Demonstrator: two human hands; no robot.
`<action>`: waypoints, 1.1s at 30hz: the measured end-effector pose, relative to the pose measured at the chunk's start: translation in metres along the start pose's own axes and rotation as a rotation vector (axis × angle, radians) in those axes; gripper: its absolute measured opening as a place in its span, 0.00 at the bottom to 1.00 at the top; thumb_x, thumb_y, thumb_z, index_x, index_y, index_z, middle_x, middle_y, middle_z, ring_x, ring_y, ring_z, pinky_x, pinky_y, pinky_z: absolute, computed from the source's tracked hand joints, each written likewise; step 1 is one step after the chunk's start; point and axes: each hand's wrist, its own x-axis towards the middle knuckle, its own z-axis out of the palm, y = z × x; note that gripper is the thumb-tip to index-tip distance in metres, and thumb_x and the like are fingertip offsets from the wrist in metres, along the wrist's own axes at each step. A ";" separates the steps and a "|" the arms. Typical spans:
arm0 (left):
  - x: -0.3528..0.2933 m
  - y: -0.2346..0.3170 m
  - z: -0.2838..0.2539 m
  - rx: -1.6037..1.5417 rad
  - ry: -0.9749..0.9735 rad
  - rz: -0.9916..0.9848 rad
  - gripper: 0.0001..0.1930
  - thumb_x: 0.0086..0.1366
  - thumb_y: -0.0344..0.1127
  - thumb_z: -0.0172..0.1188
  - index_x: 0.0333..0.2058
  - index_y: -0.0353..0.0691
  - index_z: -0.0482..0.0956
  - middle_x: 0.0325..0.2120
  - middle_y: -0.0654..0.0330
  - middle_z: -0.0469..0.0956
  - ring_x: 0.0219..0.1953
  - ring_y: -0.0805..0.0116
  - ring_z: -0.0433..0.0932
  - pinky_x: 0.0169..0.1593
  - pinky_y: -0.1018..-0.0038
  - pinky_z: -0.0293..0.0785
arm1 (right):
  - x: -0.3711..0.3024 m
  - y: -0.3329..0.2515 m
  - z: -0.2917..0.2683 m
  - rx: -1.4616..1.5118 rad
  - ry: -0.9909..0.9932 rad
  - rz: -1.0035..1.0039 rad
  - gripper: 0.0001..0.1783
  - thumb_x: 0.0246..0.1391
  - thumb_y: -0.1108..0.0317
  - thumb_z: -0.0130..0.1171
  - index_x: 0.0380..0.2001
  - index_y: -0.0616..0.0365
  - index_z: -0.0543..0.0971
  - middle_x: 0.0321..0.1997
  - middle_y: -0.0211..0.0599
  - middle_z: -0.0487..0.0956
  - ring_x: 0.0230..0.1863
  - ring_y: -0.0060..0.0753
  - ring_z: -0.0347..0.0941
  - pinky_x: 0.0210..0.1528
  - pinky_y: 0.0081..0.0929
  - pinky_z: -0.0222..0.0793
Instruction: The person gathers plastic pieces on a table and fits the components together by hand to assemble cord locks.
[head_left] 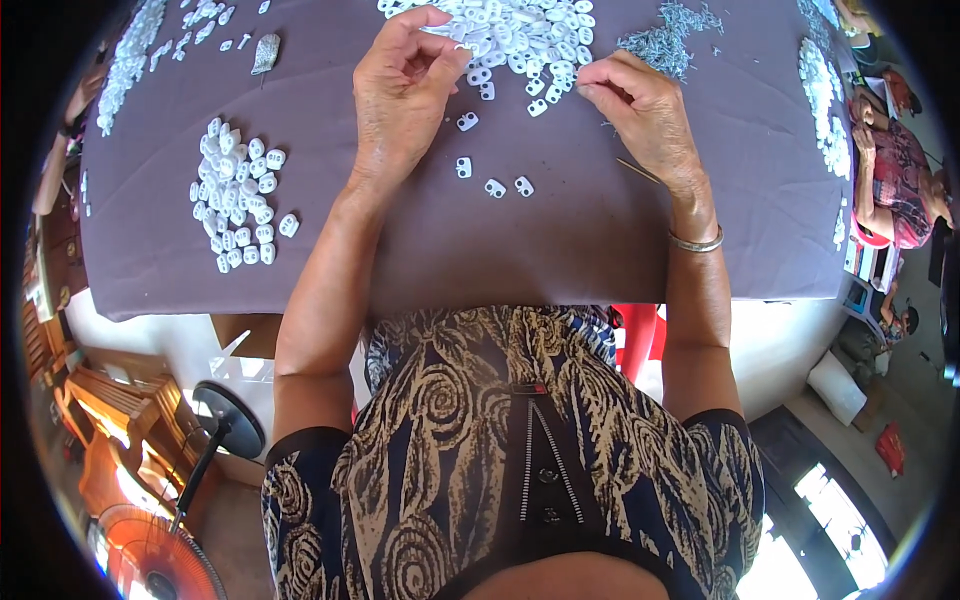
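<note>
Clearly, bare cloth separates hands and white pieces from the near edge.

At the lower left, an orange-faced fan is joined by a black pole to a round black base, and wooden furniture is placed beside it. At the right rim, a person in a red patterned shirt is seen, with another person shown nearby. Below them, a white bundle and a red item are glimpsed; farther down, bright panes are framed in dark.
</note>
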 end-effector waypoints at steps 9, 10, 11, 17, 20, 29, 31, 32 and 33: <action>0.000 -0.002 0.000 0.047 -0.004 0.001 0.14 0.58 0.23 0.60 0.44 0.38 0.73 0.26 0.66 0.76 0.25 0.81 0.71 0.29 0.83 0.69 | 0.008 -0.001 0.005 -0.032 0.010 -0.050 0.03 0.51 0.76 0.60 0.31 0.60 0.78 0.26 0.29 0.73 0.26 0.23 0.69 0.30 0.20 0.66; -0.001 -0.002 -0.001 0.047 -0.002 0.002 0.14 0.58 0.23 0.60 0.44 0.38 0.73 0.26 0.66 0.76 0.25 0.81 0.71 0.29 0.83 0.69 | 0.009 -0.001 0.006 -0.045 0.018 -0.041 0.04 0.51 0.76 0.59 0.32 0.60 0.78 0.26 0.29 0.73 0.26 0.24 0.70 0.30 0.21 0.66; -0.002 0.000 -0.001 0.081 -0.001 -0.007 0.15 0.58 0.23 0.60 0.45 0.38 0.73 0.25 0.66 0.76 0.25 0.81 0.71 0.29 0.83 0.69 | 0.011 -0.001 0.007 -0.045 0.017 -0.044 0.04 0.51 0.76 0.59 0.32 0.60 0.78 0.26 0.29 0.73 0.26 0.24 0.70 0.30 0.21 0.66; -0.003 -0.004 -0.001 0.022 -0.025 0.017 0.15 0.58 0.23 0.60 0.45 0.39 0.73 0.25 0.66 0.76 0.26 0.81 0.71 0.30 0.83 0.70 | 0.018 0.002 0.019 -0.091 0.013 -0.141 0.04 0.50 0.76 0.59 0.32 0.59 0.78 0.28 0.31 0.73 0.27 0.27 0.71 0.31 0.23 0.67; -0.003 -0.003 0.001 -0.003 -0.021 0.000 0.15 0.59 0.22 0.60 0.44 0.39 0.73 0.25 0.67 0.75 0.27 0.83 0.69 0.31 0.84 0.68 | 0.020 0.002 0.024 -0.148 0.003 -0.135 0.03 0.50 0.75 0.59 0.31 0.59 0.78 0.27 0.31 0.73 0.27 0.29 0.71 0.31 0.25 0.68; -0.006 0.000 0.004 -0.037 -0.020 -0.042 0.14 0.58 0.21 0.59 0.43 0.40 0.73 0.24 0.69 0.74 0.27 0.84 0.68 0.34 0.84 0.67 | 0.028 -0.012 0.028 -0.429 -0.058 -0.104 0.01 0.45 0.75 0.56 0.24 0.59 0.74 0.25 0.36 0.73 0.28 0.42 0.73 0.29 0.36 0.68; -0.006 -0.001 0.006 -0.034 -0.019 -0.035 0.15 0.58 0.21 0.59 0.44 0.40 0.73 0.24 0.69 0.74 0.27 0.84 0.69 0.33 0.83 0.67 | 0.028 -0.007 0.023 -0.346 -0.077 -0.127 0.02 0.45 0.76 0.56 0.24 0.60 0.73 0.23 0.36 0.72 0.25 0.40 0.72 0.27 0.34 0.68; -0.006 -0.002 0.007 -0.033 -0.024 -0.034 0.15 0.58 0.21 0.59 0.44 0.40 0.73 0.24 0.68 0.74 0.27 0.84 0.69 0.33 0.83 0.68 | 0.027 -0.005 0.018 -0.347 -0.079 -0.133 0.02 0.45 0.76 0.56 0.24 0.60 0.73 0.23 0.36 0.72 0.25 0.40 0.72 0.27 0.34 0.68; -0.006 -0.002 0.008 -0.031 -0.029 -0.034 0.15 0.58 0.21 0.59 0.44 0.40 0.72 0.24 0.68 0.74 0.27 0.84 0.69 0.33 0.84 0.68 | 0.026 -0.005 0.012 -0.296 -0.061 -0.096 0.02 0.45 0.77 0.56 0.24 0.61 0.73 0.23 0.36 0.72 0.24 0.38 0.71 0.27 0.31 0.67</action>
